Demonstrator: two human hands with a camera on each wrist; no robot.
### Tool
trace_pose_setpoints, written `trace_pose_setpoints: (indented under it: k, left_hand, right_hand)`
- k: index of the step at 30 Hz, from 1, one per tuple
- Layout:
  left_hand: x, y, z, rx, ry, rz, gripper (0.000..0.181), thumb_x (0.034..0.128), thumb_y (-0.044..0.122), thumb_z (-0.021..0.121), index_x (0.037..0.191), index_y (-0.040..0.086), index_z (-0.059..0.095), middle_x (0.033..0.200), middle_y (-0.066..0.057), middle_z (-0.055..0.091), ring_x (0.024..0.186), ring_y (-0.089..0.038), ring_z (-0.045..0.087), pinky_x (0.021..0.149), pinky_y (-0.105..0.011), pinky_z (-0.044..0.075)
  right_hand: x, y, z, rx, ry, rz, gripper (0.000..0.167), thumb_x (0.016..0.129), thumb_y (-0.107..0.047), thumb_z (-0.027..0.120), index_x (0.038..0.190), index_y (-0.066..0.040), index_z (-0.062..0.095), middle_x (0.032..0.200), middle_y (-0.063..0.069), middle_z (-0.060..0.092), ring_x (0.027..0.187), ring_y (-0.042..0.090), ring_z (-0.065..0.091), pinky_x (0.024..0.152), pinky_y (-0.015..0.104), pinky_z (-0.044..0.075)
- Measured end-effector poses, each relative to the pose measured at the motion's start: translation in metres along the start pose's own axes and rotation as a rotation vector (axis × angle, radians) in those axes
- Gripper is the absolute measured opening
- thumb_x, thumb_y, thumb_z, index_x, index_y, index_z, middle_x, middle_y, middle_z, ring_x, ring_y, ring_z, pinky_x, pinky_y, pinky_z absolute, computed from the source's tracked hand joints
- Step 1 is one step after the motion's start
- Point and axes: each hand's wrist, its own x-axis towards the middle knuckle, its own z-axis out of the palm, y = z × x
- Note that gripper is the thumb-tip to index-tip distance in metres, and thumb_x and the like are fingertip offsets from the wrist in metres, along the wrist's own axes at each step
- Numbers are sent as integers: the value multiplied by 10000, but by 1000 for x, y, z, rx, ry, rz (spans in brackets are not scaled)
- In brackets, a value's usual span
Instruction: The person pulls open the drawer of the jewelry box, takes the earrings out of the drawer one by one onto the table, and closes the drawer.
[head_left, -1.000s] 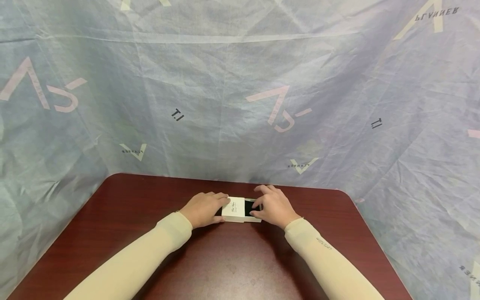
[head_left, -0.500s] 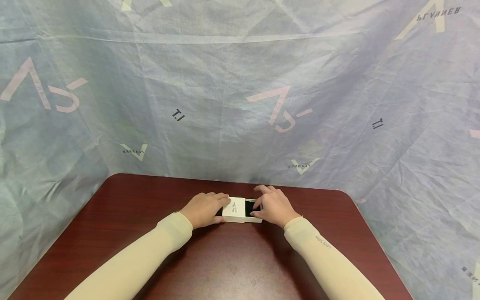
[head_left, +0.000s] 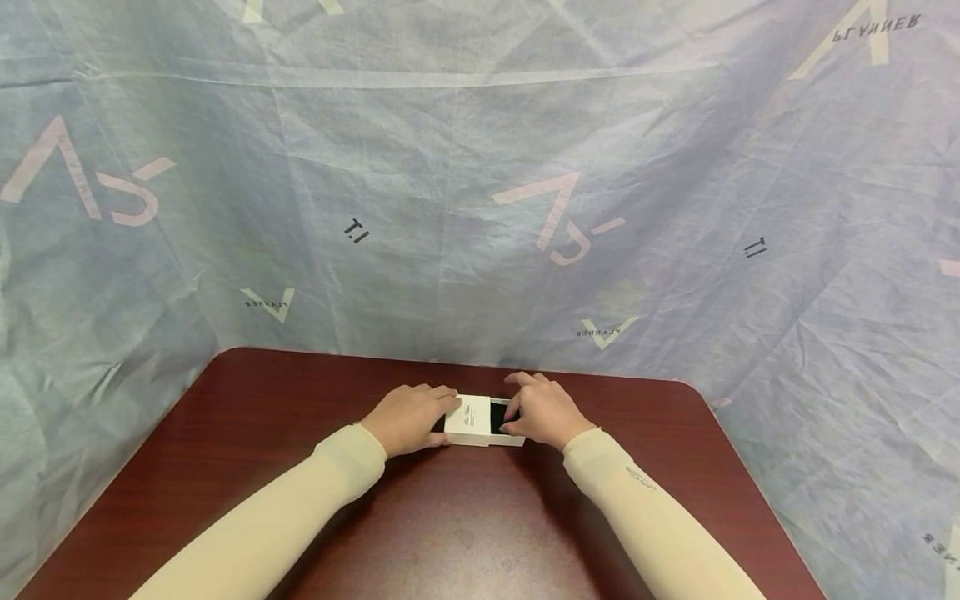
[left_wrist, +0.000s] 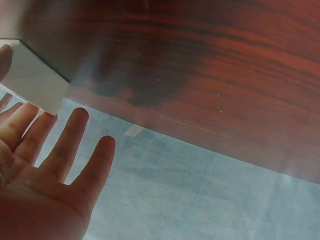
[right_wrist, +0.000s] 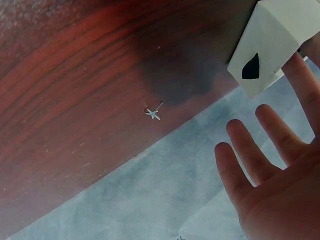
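Note:
A small white slide-out box with dark lettering lies on the table, its tray drawn partly out to the right. Black lining shows inside the tray. My left hand grips the sleeve's left end between thumb and fingers. The thumb and index finger of my right hand bend down into the tray at the lining; whether they pinch anything there is hidden. Its other fingers spread away from the box. On the table near that hand lies a tiny silvery star-shaped piece with a thin stem, perhaps an earring.
The reddish-brown wooden table has rounded far corners. Printed grey cloth hangs behind it and on both sides. In the right wrist view, a dark opening marks the white box's end.
My right hand and forearm have shifted slightly to the left, covering a little more of the tray. The left hand and the box stay nearly in place.

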Motion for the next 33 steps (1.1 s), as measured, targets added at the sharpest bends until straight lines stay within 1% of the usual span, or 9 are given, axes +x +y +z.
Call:
trace_pose_setpoints:
  k: [4, 8, 11, 14, 21, 24, 28, 33]
  left_hand:
    - [0, 0, -1, -3, -3, -1, 643, 1076, 511, 876, 1611, 189, 721, 1697, -53, 711, 1452, -310, 763, 1152, -538, 673]
    - [1, 0, -1, 1, -10, -9, 647, 1076, 513, 876, 1617, 196, 719, 1704, -48, 707, 1460, -311, 760, 1157, -540, 671]
    - [1, 0, -1, 2, -19, -17, 648, 1075, 513, 877, 1621, 202, 716, 1708, -44, 704, 1466, -313, 756, 1163, -543, 668]
    - [2, 0, 0, 0, -23, -21, 645, 1074, 508, 881, 1619, 207, 717, 1707, -41, 704, 1470, -313, 753, 1168, -549, 665]
    - [1, 2, -1, -10, -19, -20, 630, 1070, 489, 890, 1608, 207, 722, 1701, -42, 709, 1463, -319, 756, 1163, -560, 666]
    - [1, 2, -1, -10, -18, -18, 633, 1070, 487, 891, 1610, 202, 723, 1701, -43, 709, 1463, -321, 757, 1166, -557, 666]
    - [2, 1, -1, -3, -16, -16, 638, 1075, 497, 883, 1617, 203, 720, 1704, -40, 708, 1464, -313, 758, 1167, -550, 668]
    - [2, 0, 0, -5, -8, -10, 636, 1074, 503, 881, 1610, 200, 724, 1698, -44, 711, 1448, -309, 765, 1151, -547, 674]
  right_hand:
    - [4, 0, 0, 18, -45, -3, 91, 959, -300, 1017, 926, -240, 957, 1690, 85, 691, 1530, 453, 675, 1255, 698, 568]
    - [8, 1, -1, 18, -82, -45, 62, 965, -236, 1003, 926, -216, 959, 1689, 110, 691, 1524, 451, 685, 1249, 704, 577]
    - [12, 2, -1, 8, -86, -80, 89, 955, -199, 1003, 885, -215, 950, 1681, 130, 699, 1510, 455, 695, 1222, 709, 591]
    - [13, 2, -1, 9, -91, -95, 124, 950, -184, 1005, 851, -217, 939, 1683, 140, 700, 1509, 449, 703, 1208, 686, 606]
    - [16, 0, -4, -14, -113, -126, 140, 929, -137, 997, 834, -218, 934, 1678, 153, 703, 1457, 407, 753, 1069, 561, 678]
    - [18, -2, -5, -31, -107, -129, 151, 909, -138, 1013, 820, -225, 928, 1664, 142, 716, 1432, 391, 770, 1057, 537, 683]
    - [18, -4, -6, -23, -100, -127, 160, 893, -112, 1014, 813, -218, 924, 1649, 145, 725, 1396, 389, 785, 1060, 531, 683]
    - [18, -6, -8, -12, -106, -135, 177, 896, -86, 990, 804, -219, 916, 1656, 148, 720, 1400, 394, 783, 1037, 533, 682]
